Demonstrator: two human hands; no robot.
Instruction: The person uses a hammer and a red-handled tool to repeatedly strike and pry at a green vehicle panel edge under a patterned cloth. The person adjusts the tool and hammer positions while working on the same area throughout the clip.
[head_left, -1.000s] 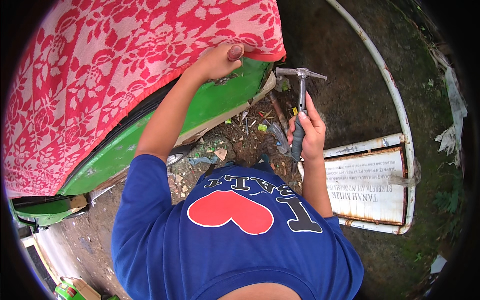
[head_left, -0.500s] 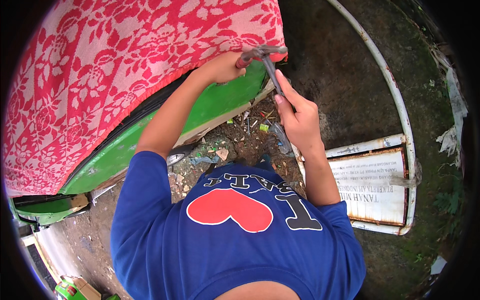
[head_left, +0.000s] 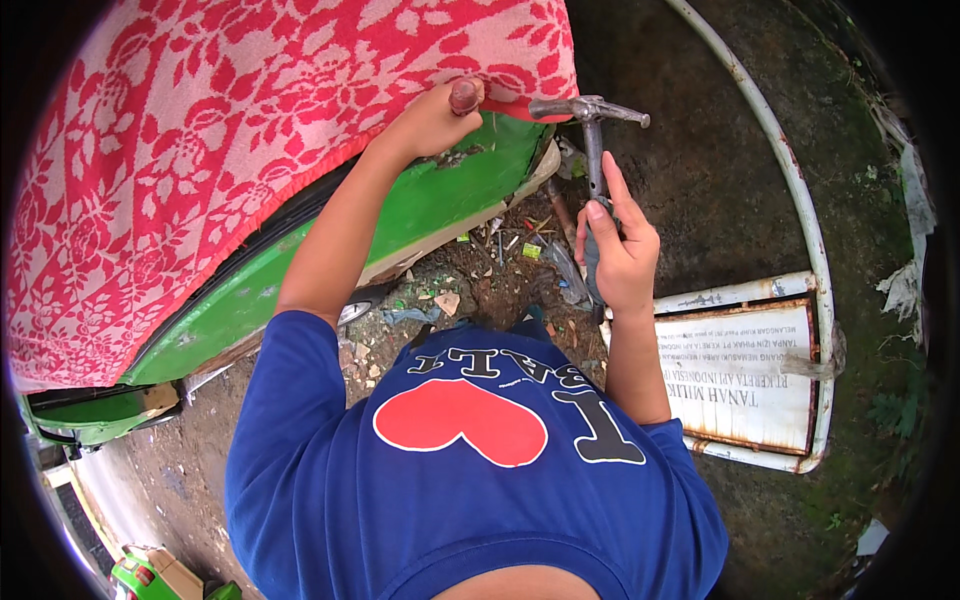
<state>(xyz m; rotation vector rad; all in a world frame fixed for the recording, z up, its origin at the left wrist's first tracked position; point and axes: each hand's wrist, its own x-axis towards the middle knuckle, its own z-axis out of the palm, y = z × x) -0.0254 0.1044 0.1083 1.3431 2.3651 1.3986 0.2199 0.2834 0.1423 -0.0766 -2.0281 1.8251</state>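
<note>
My right hand (head_left: pixel 626 255) is closed around the grip of a metal hammer (head_left: pixel 594 150), its index finger stretched along the shaft. The hammer's head is up at the far end, to the right of my left hand (head_left: pixel 432 122). That left hand is wrapped round a tool with a rounded reddish-brown handle end (head_left: pixel 464 97) that points up toward me; its lower part is hidden, so I cannot tell its kind. A gap lies between hammer and handle end. Under my left hand are a red and pink floral cloth (head_left: pixel 250 130) and a green, scuffed body panel (head_left: pixel 460 185).
To the right stands a white, rusty tubular frame (head_left: pixel 770 125) with a white sign board (head_left: pixel 745 375). Rubble, broken glass and plastic scraps (head_left: pixel 480 260) litter the ground by my feet. A second green object (head_left: pixel 145 572) is at the lower left.
The hammer has swung right and away from the handle end, with my right hand moving slightly right and nearer. My left hand has shifted a little left, still gripping its tool.
</note>
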